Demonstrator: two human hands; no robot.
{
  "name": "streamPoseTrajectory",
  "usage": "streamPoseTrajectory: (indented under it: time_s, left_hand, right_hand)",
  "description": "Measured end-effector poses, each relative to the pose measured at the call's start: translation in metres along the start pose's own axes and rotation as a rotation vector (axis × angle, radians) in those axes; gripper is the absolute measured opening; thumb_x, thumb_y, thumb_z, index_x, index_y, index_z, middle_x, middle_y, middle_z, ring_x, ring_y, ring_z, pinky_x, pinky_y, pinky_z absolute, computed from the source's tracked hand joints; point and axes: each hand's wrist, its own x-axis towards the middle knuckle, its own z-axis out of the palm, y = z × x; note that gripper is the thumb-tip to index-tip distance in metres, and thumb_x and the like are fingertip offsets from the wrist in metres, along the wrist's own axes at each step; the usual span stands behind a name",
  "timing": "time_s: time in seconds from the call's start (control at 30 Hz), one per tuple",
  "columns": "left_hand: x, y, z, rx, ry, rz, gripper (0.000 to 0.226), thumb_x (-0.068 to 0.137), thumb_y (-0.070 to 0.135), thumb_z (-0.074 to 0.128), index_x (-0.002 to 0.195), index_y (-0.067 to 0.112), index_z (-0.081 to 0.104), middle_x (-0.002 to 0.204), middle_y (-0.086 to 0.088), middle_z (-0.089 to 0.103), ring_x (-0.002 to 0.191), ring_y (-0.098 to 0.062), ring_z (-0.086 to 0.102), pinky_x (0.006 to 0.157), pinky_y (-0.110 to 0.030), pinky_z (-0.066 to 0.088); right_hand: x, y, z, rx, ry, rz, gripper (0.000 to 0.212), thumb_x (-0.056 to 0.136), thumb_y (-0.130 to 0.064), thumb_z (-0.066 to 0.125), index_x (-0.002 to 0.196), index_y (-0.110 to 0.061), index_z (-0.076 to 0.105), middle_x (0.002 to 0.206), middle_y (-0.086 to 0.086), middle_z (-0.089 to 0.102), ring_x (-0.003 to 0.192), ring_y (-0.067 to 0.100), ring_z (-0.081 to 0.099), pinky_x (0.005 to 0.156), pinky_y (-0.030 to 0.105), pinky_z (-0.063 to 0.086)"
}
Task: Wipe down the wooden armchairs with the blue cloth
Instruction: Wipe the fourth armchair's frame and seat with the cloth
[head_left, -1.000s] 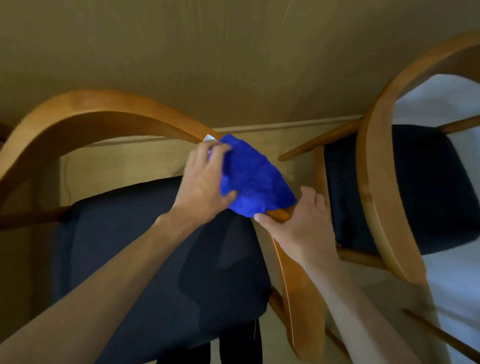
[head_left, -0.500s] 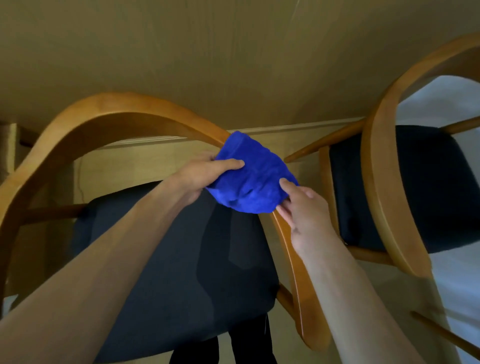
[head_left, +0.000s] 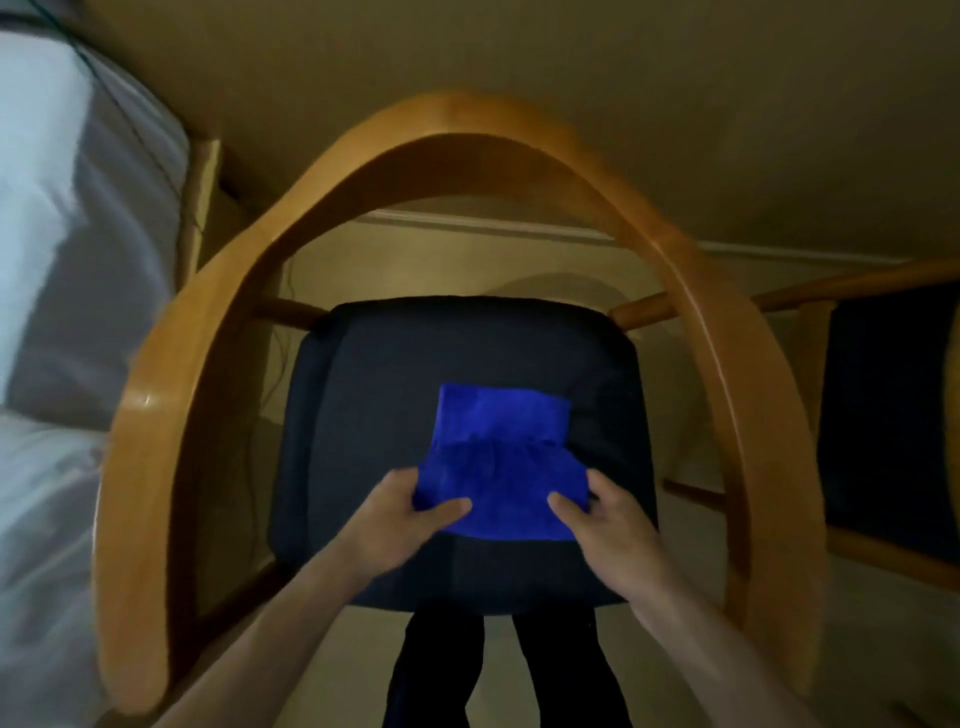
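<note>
A wooden armchair with a curved arm-and-back rail and a dark seat cushion fills the middle of the view. The blue cloth is spread over the seat, its far part folded. My left hand pinches the cloth's near left edge, thumb on top. My right hand pinches its near right edge the same way. A second armchair with a dark seat stands at the right, only partly in view.
White bedding lies along the left side, close to the chair's left arm. A beige wall with a skirting board runs behind the chairs. My dark trouser legs stand on the pale floor in front of the seat.
The cloth came off the chair's right arm rail and now hangs spread over the seat between both hands. My view has swung so this chair sits in the middle.
</note>
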Motion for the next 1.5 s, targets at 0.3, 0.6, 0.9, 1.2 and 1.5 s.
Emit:
streamPoseTrajectory:
  time_s: [0.3,0.6,0.9,1.2,1.5]
  left_hand:
    - [0.003,0.041,-0.033,-0.393,0.089,0.249,0.045,0.081,0.002,0.067,0.123,0.016,0.060,0.114,0.002,0.069,0.105,-0.014,0.066,0.077,-0.019,0.055]
    - [0.020,0.078,-0.073,-0.250,0.288,0.404,0.053,0.089,0.015,0.064,0.134,0.036,0.047,0.125,0.013,0.060,0.112,-0.005,0.061,0.089,-0.035,0.054]
    - [0.013,-0.089,0.029,-0.292,0.267,-0.216,0.036,0.082,0.013,0.074,0.107,0.025,0.052,0.106,0.006,0.065,0.096,-0.012,0.066,0.064,-0.013,0.053]
    - [0.027,-0.114,0.033,-0.433,0.268,-0.419,0.045,0.068,0.026,0.086,0.101,0.011,0.061,0.101,-0.002,0.071,0.083,-0.014,0.070,0.059,-0.022,0.054]
    - [0.036,-0.095,0.028,-0.574,0.127,-0.218,0.037,0.072,0.027,0.084,0.105,0.012,0.073,0.101,-0.008,0.074,0.093,-0.025,0.072,0.078,-0.036,0.059]
  right_hand:
    - [0.026,-0.067,-0.010,0.029,0.101,-0.353,0.035,0.093,-0.043,0.063,0.126,-0.036,0.055,0.121,-0.012,0.065,0.113,0.008,0.062,0.097,0.038,0.051]
    - [0.064,-0.140,-0.028,-0.053,0.108,-0.442,0.052,0.081,-0.038,0.069,0.128,-0.045,0.048,0.104,-0.023,0.067,0.092,-0.004,0.065,0.077,0.023,0.055]
    - [0.053,0.056,0.037,-0.039,-0.077,0.217,0.031,0.088,-0.031,0.070,0.115,-0.031,0.054,0.103,-0.013,0.067,0.086,0.001,0.065,0.067,0.020,0.046]
    - [0.078,0.066,0.041,0.155,0.090,0.236,0.054,0.071,-0.038,0.085,0.116,-0.023,0.058,0.106,-0.003,0.070,0.095,0.015,0.068,0.085,0.039,0.057]
    - [0.088,0.032,0.035,0.109,-0.139,-0.098,0.020,0.078,-0.035,0.080,0.097,-0.032,0.074,0.100,-0.006,0.076,0.093,0.012,0.072,0.078,0.031,0.058]
